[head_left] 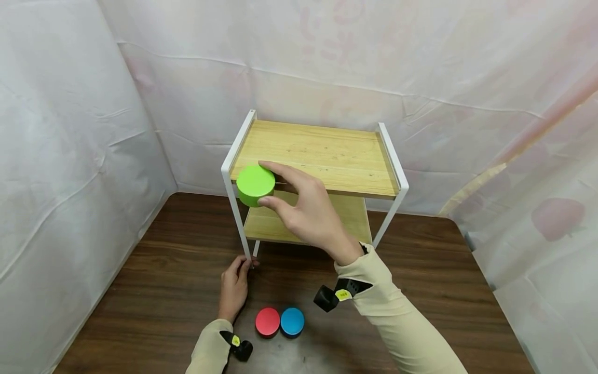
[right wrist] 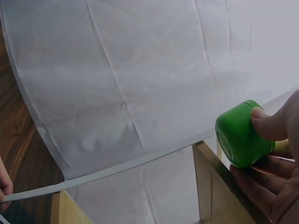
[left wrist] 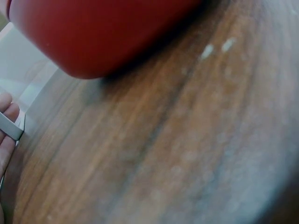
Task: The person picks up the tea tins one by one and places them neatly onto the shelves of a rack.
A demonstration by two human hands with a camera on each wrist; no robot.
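My right hand (head_left: pixel 308 208) grips a round green container (head_left: pixel 255 185) between thumb and fingers, over the front left corner of the shelf's upper board (head_left: pixel 317 150). In the right wrist view the green container (right wrist: pixel 243 135) looks tilted beside the board's edge, apart from it as far as I can tell. Low on the left, my left hand (head_left: pixel 234 286) pinches the foot of the shelf's white front left leg (head_left: pixel 239 223). A red round container (head_left: pixel 268 322) and a blue one (head_left: pixel 292 321) stand side by side on the table, right of my left wrist.
The two-tier shelf has a lower wooden board (head_left: pixel 348 215) and a white front right leg (head_left: pixel 386 221). It stands on a dark wooden table (head_left: pixel 434 280). White patterned sheets (head_left: pixel 196 93) hang behind and at both sides.
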